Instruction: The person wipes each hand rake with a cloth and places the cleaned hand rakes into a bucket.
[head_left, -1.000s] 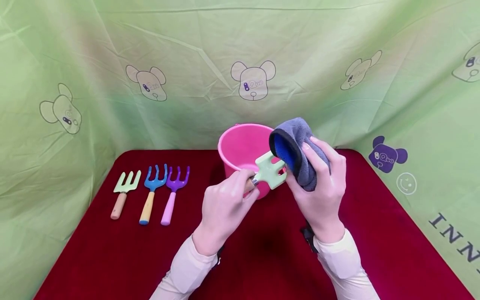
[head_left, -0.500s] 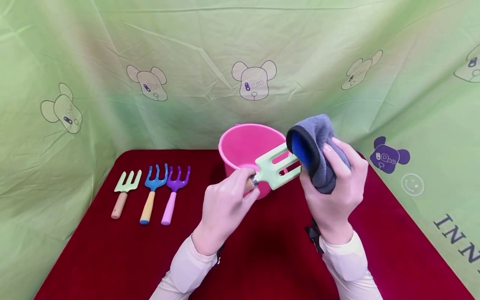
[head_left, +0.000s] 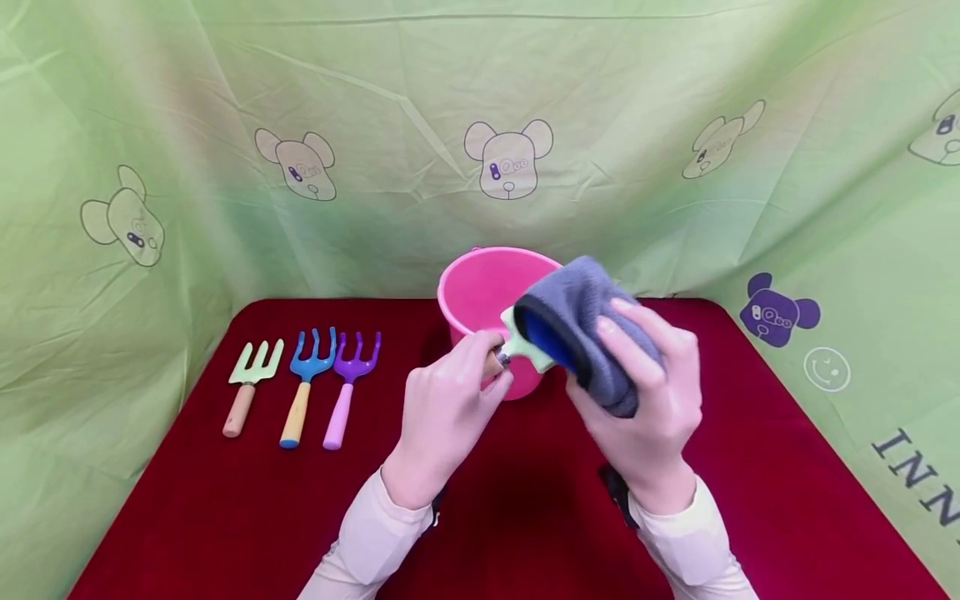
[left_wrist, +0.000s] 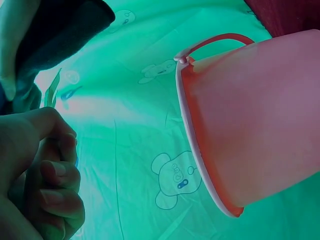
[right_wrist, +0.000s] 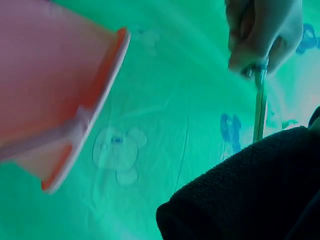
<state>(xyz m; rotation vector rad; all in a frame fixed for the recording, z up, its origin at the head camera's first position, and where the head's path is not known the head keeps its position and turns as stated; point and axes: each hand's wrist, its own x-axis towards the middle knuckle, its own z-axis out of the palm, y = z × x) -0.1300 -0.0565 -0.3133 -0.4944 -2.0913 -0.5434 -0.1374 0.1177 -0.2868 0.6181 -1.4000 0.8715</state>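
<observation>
My left hand grips the wooden handle of a light green hand fork, its head raised in front of the bucket. A grey-blue cloth with a black edge and bright blue inner side is in my right hand, fingers curled over it. The cloth covers the fork's tines; only the base of the head shows. In the left wrist view the curled fingers of the left hand appear, with the dark cloth above. The right wrist view has the cloth lapped over the thin edge of the fork.
Behind the hands stands a pink bucket on the dark red table. Lying at the left are another light green fork, a blue fork with a yellow handle, and a purple fork with a pink handle. Green curtains surround the table.
The right hand moved the cloth rightward along the tines toward their tips, baring more of the fork, then came back left over them. The left hand stayed nearly still.
</observation>
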